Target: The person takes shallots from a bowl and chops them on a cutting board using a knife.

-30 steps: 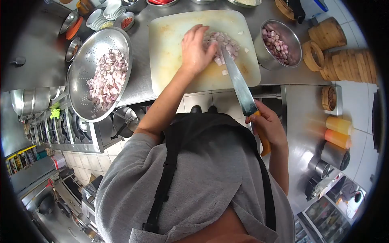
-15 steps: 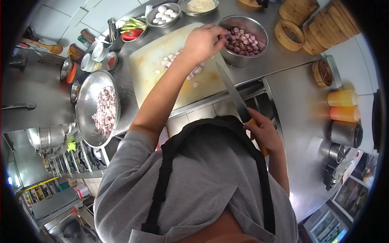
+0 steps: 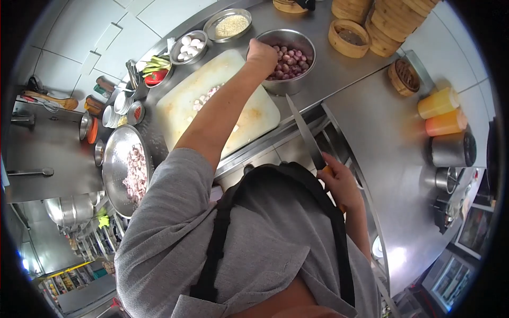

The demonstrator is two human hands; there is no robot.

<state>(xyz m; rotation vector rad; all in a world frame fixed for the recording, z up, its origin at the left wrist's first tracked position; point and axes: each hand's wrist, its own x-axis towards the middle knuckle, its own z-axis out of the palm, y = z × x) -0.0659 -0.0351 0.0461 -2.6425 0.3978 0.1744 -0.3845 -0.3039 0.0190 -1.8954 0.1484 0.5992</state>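
My left hand [image 3: 263, 58] is over the left rim of a deep steel bowl [image 3: 298, 85] of purple shallots [image 3: 290, 62]. Its fingers are hidden behind the hand, so I cannot see whether they hold anything. In my right hand [image 3: 341, 183] is a knife [image 3: 304, 129] with an orange handle, blade pointing up toward the bowl, held off the board near the counter's front edge. Pale peeled shallots [image 3: 204, 99] lie on the white cutting board [image 3: 254, 114], partly covered by my left forearm.
A steel colander [image 3: 114, 169] of cut shallots stands left. Behind the board are bowls of vegetables [image 3: 155, 77], eggs [image 3: 190, 47] and pale grains [image 3: 231, 25]. Bamboo steamers [image 3: 347, 40] stand at the back right, yellow and orange containers [image 3: 439, 102] at the right.
My left hand has moved from above the board's edge to over the shallot bowl's rim. My right hand still holds the knife. The whole view has shifted and turned slightly.
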